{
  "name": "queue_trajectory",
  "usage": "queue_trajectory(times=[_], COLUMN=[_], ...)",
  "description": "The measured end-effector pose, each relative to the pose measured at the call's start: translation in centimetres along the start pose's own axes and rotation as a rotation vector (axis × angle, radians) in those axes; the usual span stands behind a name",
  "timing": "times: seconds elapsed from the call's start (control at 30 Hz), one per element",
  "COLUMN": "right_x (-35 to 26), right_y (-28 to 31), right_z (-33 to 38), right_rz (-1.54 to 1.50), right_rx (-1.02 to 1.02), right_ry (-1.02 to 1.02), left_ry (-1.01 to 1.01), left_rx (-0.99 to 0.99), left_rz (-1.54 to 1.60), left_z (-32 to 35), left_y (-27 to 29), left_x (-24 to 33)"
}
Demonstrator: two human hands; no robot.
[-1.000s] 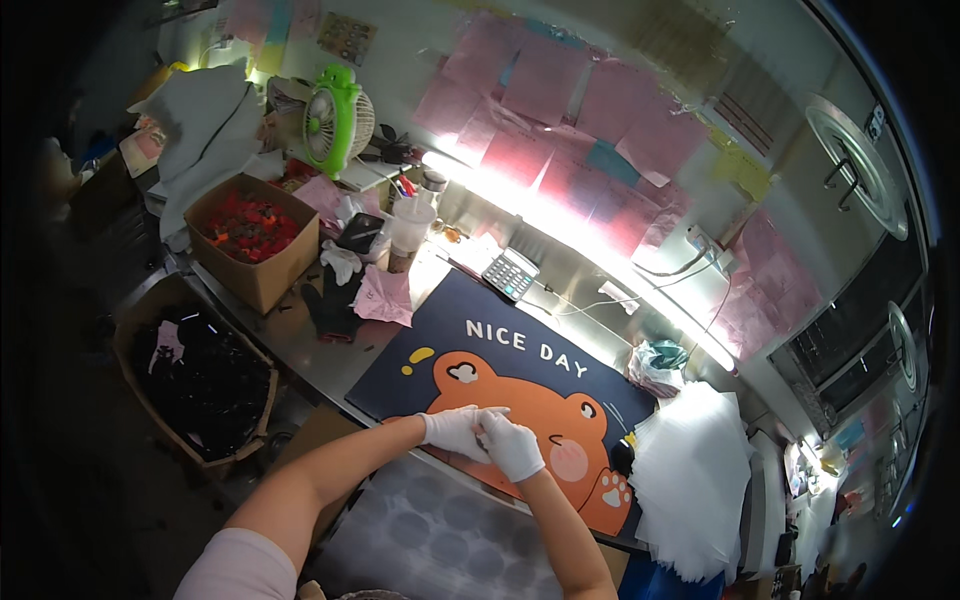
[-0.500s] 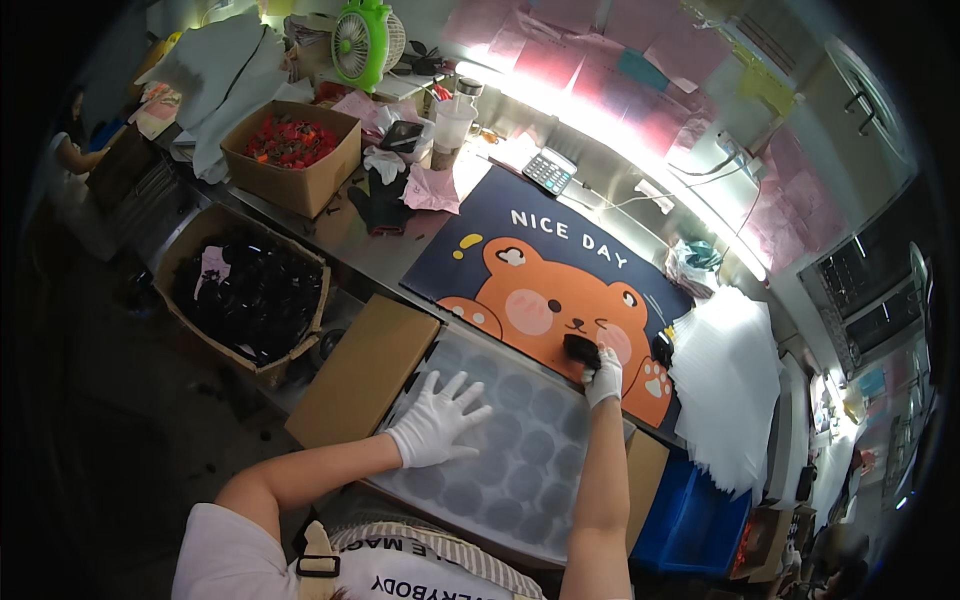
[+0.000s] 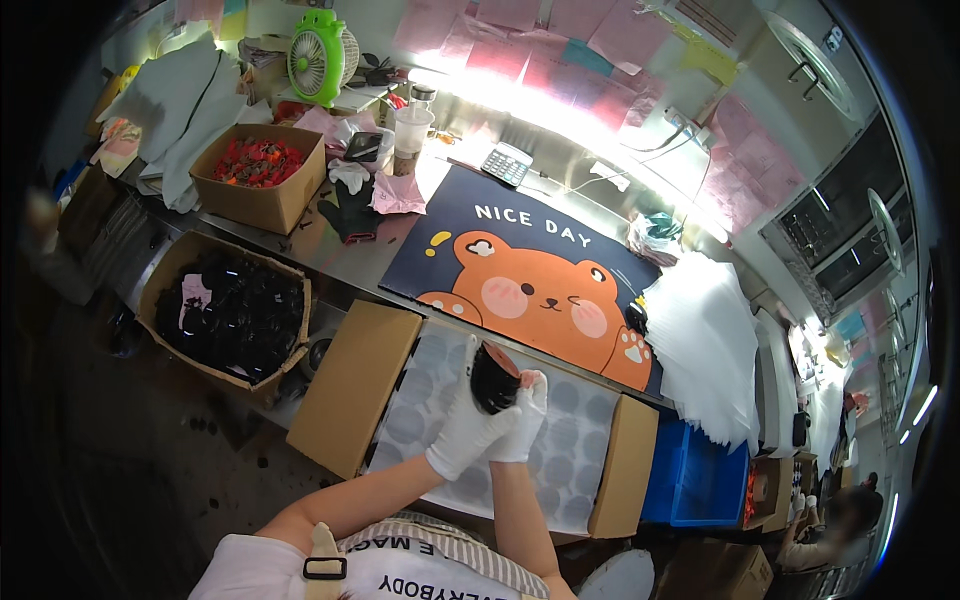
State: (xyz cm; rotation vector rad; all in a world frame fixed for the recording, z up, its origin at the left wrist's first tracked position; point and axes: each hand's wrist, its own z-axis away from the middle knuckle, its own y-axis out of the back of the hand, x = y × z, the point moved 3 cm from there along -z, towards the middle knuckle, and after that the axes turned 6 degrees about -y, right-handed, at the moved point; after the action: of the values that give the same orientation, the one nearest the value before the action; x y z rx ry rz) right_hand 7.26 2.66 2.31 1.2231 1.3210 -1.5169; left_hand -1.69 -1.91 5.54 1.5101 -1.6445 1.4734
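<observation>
Both hands (image 3: 490, 420) grip black cap (image 3: 494, 377) over tray (image 3: 580, 450).

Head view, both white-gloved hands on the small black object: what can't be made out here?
- Small black object: kind and lower half unclear, wrapped by the left hand and right hand.
- Grey dimpled tray in the open cardboard box: middle hidden by hands and forearms.
- Black pieces in the brown carton, left: too dark and small to identify.
- Red items in the far cardboard box: too small.
</observation>
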Motion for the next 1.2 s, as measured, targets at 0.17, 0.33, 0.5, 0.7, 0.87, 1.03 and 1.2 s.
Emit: queue_trajectory(times=[0.17, 0.33, 0.5, 0.7, 0.87, 1.03, 1.2], right_x=[-1.9, 1.3, 1.7, 0.4, 2.4, 4.1, 0.9], right_y=[-0.3, 3.1, 3.5, 1.4, -3.0, -1.4, 8.4], right_z=[2.8, 4.0, 3.2, 1.8, -2.2, -6.0, -8.9], right_rz=[0.448, 0.533, 0.949, 1.038, 1.189, 1.406, 1.71], right_rx=[-0.129, -0.329, -0.632, -0.623, -0.576, -0.459, -0.251], right_ry=[0.145, -0.168, -0.481, -0.34, -0.094, 0.045, -0.065], left_ry=[0.038, 0.195, 0.418, 0.605, 0.743, 0.705, 0.729], left_rx=[0.141, 0.029, -0.028, 0.224, 0.18, 0.144, 0.159], left_rz=[0.018, -0.077, -0.007, 0.384, 0.282, 0.23, 0.244], left_z=[-0.1, 1.3, 4.6, 5.4, 6.7, 6.1, 4.7], left_y=[2.3, 7.1, 8.5, 10.5, 11.9, 11.6, 11.0], left_x=[-1.4, -4.7, -6.7, -6.3, -4.3, -4.2, -4.2])
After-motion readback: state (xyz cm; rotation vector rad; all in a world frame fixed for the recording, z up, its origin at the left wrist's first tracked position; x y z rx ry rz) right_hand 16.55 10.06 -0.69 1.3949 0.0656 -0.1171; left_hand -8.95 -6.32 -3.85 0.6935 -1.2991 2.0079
